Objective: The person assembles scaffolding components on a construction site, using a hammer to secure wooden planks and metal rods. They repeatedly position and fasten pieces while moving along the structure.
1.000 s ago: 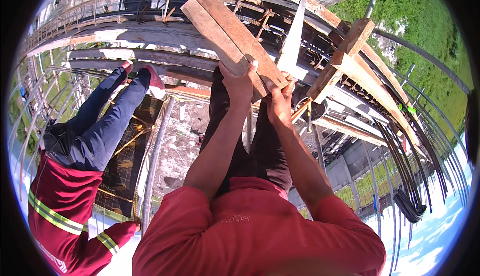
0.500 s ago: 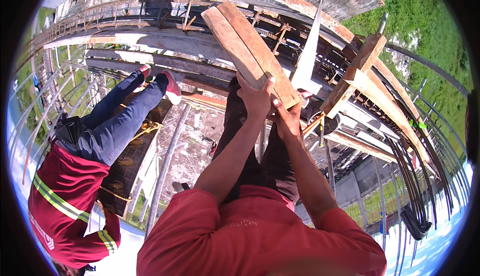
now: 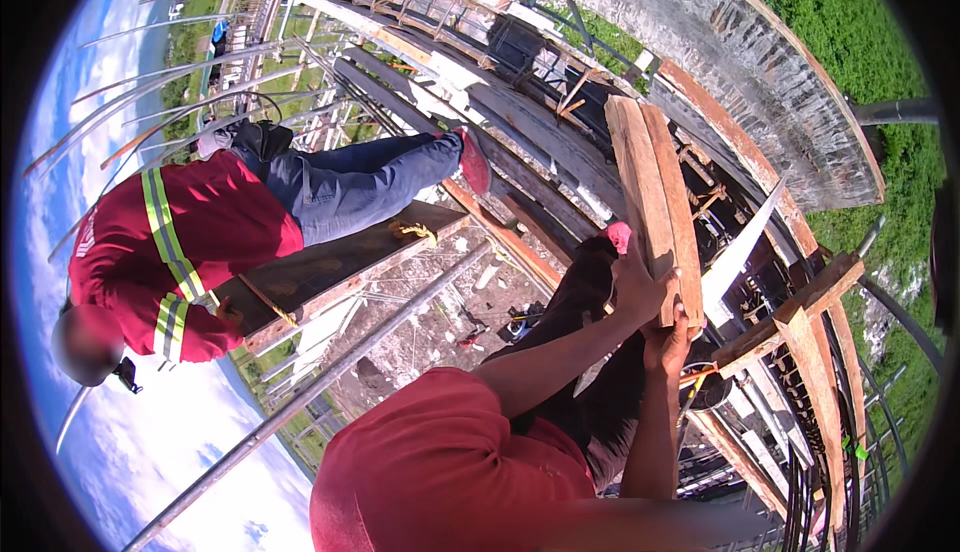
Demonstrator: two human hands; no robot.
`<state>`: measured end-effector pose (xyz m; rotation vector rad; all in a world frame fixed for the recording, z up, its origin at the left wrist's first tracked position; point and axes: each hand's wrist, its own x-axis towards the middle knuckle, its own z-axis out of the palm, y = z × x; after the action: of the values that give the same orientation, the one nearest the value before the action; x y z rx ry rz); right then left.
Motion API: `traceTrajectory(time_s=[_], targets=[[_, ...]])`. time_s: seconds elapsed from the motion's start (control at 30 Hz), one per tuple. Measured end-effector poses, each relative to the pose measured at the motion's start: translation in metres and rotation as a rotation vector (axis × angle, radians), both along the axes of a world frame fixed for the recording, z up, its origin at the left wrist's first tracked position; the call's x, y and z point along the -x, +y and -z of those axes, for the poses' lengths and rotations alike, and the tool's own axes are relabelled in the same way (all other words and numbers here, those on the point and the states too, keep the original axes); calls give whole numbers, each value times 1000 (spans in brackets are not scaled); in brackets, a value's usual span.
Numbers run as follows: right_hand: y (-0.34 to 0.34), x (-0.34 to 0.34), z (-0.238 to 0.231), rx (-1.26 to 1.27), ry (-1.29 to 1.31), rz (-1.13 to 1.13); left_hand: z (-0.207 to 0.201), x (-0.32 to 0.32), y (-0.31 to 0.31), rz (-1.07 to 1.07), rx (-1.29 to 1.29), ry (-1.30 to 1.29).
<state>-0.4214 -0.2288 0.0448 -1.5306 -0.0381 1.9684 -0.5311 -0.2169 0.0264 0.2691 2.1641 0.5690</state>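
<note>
Two lengths of timber [image 3: 637, 172] lie side by side, pressed together, and extend away from me over the formwork. My left hand [image 3: 638, 290] is closed around their near part from the left side. Lower down, by their near end, my right hand [image 3: 668, 344] is closed on them, its thumb pointing up. The undersides of the timber and some fingertips are hidden. Just right of the timber stands a pointed pale strip [image 3: 742, 250], apart from my hands. My dark-trousered legs [image 3: 565, 307] are below the forearms.
At left a co-worker in a maroon reflective-striped top [image 3: 190, 222] leans by a dark panel [image 3: 370, 257] with yellow rope. A metal pole [image 3: 340, 377] slants across. Crossed wooden pieces [image 3: 790, 317] stand at right. A curved grey wall [image 3: 740, 52] and rebar [image 3: 420, 2] lie beyond.
My view has swung, so the scene appears turned clockwise and shifted right. The timber, still in both hands, now stands more upright in the picture. The co-worker appears higher in view.
</note>
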Motion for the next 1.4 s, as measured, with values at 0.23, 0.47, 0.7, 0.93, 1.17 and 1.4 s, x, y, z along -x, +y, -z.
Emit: traceTrajectory(time_s=[0.23, 0.47, 0.7, 0.93, 1.17, 1.4], targets=[[-12, -7, 14, 61, -95, -72, 41, 88, 25, -675, -159, -669], [-18, -11, 23, 86, -57, -99, 83, 91, 30, -626, -319, -681], [-20, -17, 26, 156, 74, -16, 99, 74, 38, -536, -420, -445], [-18, -27, 39, 147, 255, -12, 110, 60, 53, -236, -164, -121], [-7, -31, 39, 200, 303, 59, 70, 50, 78, -281, -45, -102], [11, -38, 49, 341, 460, 148, 52, 48, 88, -281, -160, -160]])
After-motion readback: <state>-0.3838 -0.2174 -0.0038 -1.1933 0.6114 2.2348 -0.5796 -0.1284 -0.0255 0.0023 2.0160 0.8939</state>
